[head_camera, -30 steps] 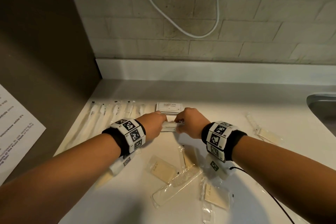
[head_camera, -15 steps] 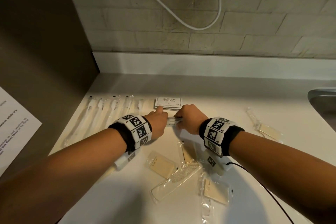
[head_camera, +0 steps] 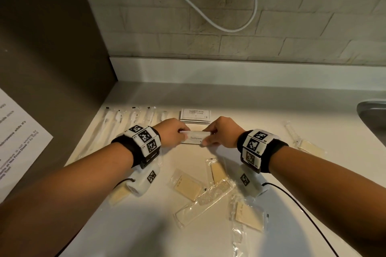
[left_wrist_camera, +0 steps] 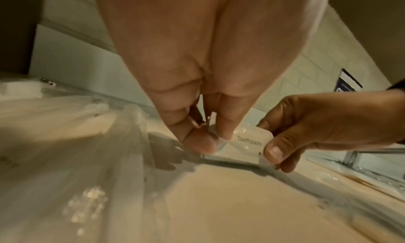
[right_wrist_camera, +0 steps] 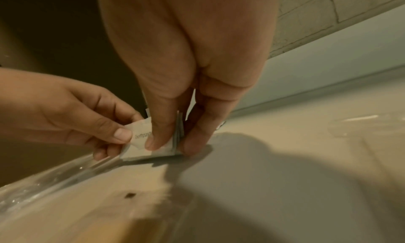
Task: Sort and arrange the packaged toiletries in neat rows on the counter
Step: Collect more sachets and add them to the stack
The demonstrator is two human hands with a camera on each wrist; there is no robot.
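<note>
A small stack of white toothpaste sachets [head_camera: 195, 138] stands on edge on the counter [head_camera: 261, 110], held at both ends. My left hand [head_camera: 173, 134] pinches the stack's left end and my right hand [head_camera: 219, 134] pinches its right end. In the left wrist view the sachets [left_wrist_camera: 243, 143] show the word Toothpaste between the left fingers [left_wrist_camera: 201, 143] and the right hand [left_wrist_camera: 306, 134]. In the right wrist view the sachets [right_wrist_camera: 142, 142] are squeezed between the right thumb and fingers [right_wrist_camera: 197, 139]. Just behind lies a stack of shampoo sachets [head_camera: 195, 115].
Wrapped toothbrushes [head_camera: 125, 123] lie in a row at the back left. Loose wrapped soaps [head_camera: 187, 186] and a comb [head_camera: 205, 199] lie scattered near the front. Another comb and soap [head_camera: 302, 142] lie at the right. A sink rim [head_camera: 371, 115] is at far right. A dark wall [head_camera: 52, 58] bounds the left.
Both hands pushed the toothpaste sachets toward the shampoo stack, then drew them slightly back and tilted them so the label shows. The head camera moved closer.
</note>
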